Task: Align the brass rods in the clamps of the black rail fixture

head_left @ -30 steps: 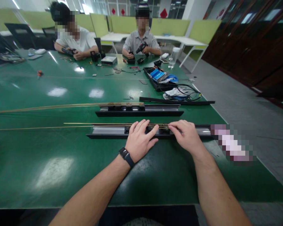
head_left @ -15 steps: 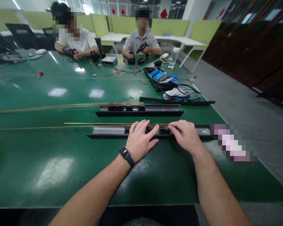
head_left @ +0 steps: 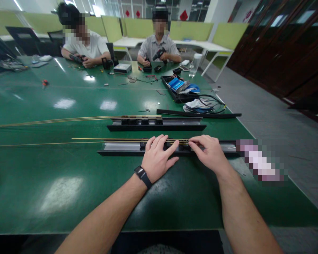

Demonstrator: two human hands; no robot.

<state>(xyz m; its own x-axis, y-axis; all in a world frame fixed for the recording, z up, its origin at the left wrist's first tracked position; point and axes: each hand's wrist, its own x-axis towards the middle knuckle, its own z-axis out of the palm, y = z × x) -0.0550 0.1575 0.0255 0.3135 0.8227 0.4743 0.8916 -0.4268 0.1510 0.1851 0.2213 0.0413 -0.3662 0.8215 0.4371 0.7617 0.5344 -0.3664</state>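
A long black channel point(head_left: 122, 152) with a silvery inner face lies crosswise on the table in front of me. Thin brass-coloured rods point(head_left: 87, 139) run along its top and stick out far to the left. My left hand point(head_left: 158, 155), fingers spread, rests over the rods and the black blocks seated in the channel. Thumb and forefinger of my right hand point(head_left: 208, 150) are pinched together at the rods' right end. Its fingers partly hide that end. Behind lies a second black channel point(head_left: 182, 127) with similar rods point(head_left: 95, 118) along its left half.
On the green table point(head_left: 95, 197), a black strip point(head_left: 201, 114), white gloves point(head_left: 197, 105) with cables and a black tray point(head_left: 172, 93) of blue items lie beyond. Two people sit across, one holding a power drill point(head_left: 159, 53). A clear bottle point(head_left: 195, 65) stands near the right edge.
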